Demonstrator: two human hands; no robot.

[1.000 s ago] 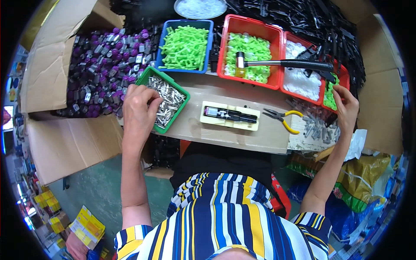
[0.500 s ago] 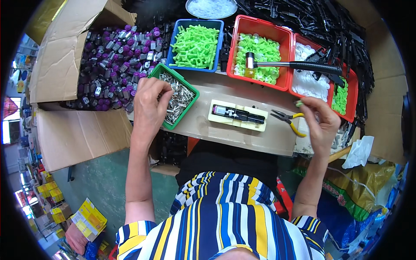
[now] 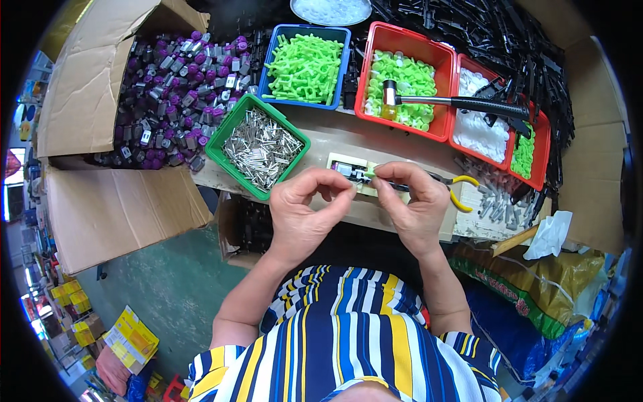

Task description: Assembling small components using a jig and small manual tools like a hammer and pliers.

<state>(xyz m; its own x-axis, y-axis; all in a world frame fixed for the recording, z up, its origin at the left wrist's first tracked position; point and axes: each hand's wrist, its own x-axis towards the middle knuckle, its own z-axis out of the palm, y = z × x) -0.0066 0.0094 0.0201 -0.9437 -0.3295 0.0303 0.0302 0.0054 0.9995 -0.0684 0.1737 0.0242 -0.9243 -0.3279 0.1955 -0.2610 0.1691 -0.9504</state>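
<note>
Over the pale yellow holder (image 3: 353,160), both of my hands meet at the bench's front. A dark assembly (image 3: 346,169) with a grey and purple piece at one end lies in the holder, partly covered by my fingers. My right hand (image 3: 418,208) pinches a small light-green plastic part (image 3: 370,171) just above the assembly. My left hand (image 3: 301,209) is closed, thumb and forefinger together beside the holder; whatever is between its fingertips is too small to make out. Left of the holder, a green bin (image 3: 216,149) contains many short metal pins.
Pliers with yellow handles (image 3: 460,204) lie right of the holder. A hammer (image 3: 455,102) rests across red bins (image 3: 444,127) of green and white parts. Behind stands a blue bin (image 3: 345,67) of green pieces. At left, a cardboard box (image 3: 87,100) holds purple-ended motors.
My left hand has left the green pin bin and come right to the holder. My right hand has brought the green part leftward from beside the pliers to above the assembly.
</note>
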